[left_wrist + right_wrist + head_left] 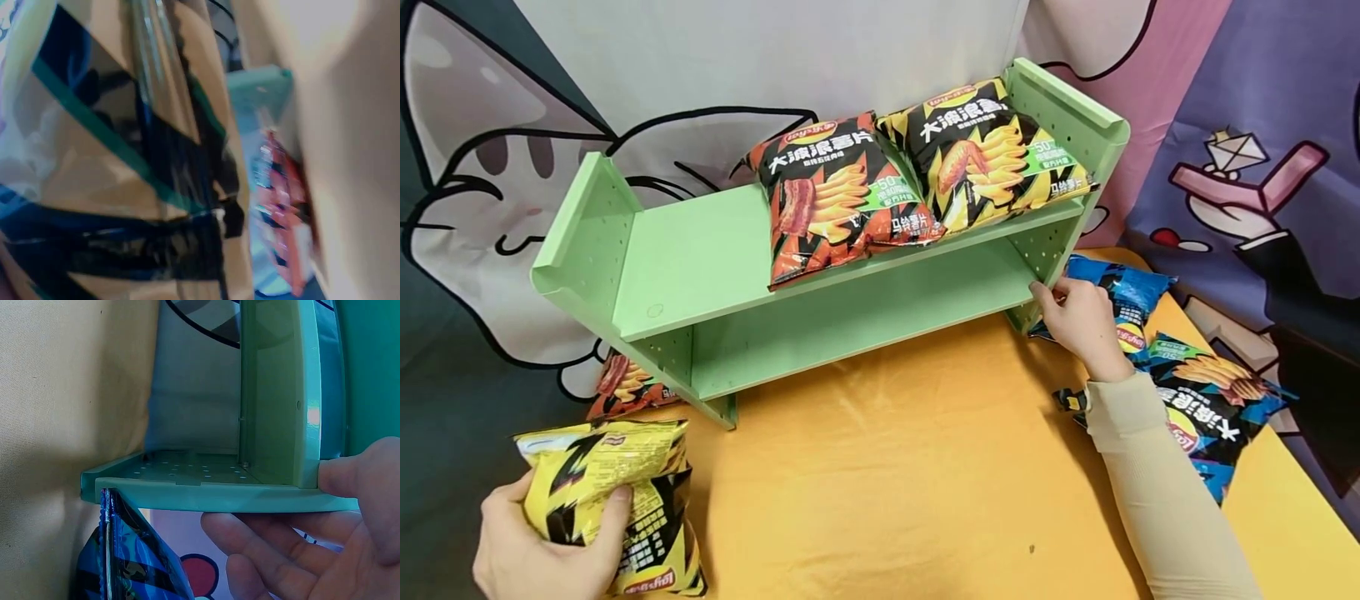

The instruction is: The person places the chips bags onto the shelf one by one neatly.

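Note:
Low at the left, my left hand [542, 542] holds a yellow and black bag of potato chips [655, 467], the thumb lying across its printed side. That bag [94, 156] fills much of the left wrist view. My right hand [1082, 321] grips the right side panel of a green two-tier shelf [865, 333]. In the right wrist view, the thumb lies on the inner side of the panel [231, 497] and the fingers on its outer side. On the top tier lean a red chip bag [842, 200] and another yellow and black chip bag [985, 158], side by side.
Blue chip bags [1202, 400] lie to the right of the shelf, near the right forearm. A red chip bag [625, 387] lies behind the shelf's left end. An orange cloth [880, 500] covers the table, and a printed curtain [775, 58] hangs behind.

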A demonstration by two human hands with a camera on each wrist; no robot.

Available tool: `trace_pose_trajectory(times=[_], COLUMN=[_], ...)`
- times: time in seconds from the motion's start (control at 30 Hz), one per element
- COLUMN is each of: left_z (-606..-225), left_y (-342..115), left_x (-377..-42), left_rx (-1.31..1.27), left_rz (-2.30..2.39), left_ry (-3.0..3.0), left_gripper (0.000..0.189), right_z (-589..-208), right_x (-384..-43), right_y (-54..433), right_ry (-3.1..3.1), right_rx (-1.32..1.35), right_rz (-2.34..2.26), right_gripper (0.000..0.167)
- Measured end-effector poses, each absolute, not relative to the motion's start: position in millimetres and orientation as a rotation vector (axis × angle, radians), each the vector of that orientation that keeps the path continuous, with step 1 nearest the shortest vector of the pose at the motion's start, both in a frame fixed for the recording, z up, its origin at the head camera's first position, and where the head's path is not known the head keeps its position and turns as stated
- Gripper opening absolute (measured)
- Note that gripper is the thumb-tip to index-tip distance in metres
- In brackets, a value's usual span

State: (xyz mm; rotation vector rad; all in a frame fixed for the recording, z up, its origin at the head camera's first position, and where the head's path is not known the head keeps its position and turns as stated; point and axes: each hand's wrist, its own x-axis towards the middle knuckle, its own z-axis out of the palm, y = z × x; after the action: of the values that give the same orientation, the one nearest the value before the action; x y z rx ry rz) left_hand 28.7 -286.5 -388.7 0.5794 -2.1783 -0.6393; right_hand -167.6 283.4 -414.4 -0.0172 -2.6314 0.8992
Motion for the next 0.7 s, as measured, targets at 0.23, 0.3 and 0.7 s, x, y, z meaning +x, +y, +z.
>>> trace_pose_trajectory(times=[0.23,0.3,0.7], left_z=[-369.6,-369.8,-384.0], left_y=[-257.0,-250.3,-183.5], left_x=[31.8,26.7,-31.5], left_rx=[0.234,0.073,-0.868], left_rz=[-0.726,-0.750,-0.692], left_ry=[-2.316,-2.377,-2.506], left_gripper=[0.084,0.086,0.080], right_z=[-413.1,-413.0,-413.2], right_x=[-168.2,-168.0,-166.4], right_y=[282.8,282.6,282.1], right_ry=[-2.630,-2.631,-2.630], right_rx=[-0.017,-0.022,-0.009], right_rz=[0.916,0.911,0.873], right_gripper=[0.042,0.041,0.041])
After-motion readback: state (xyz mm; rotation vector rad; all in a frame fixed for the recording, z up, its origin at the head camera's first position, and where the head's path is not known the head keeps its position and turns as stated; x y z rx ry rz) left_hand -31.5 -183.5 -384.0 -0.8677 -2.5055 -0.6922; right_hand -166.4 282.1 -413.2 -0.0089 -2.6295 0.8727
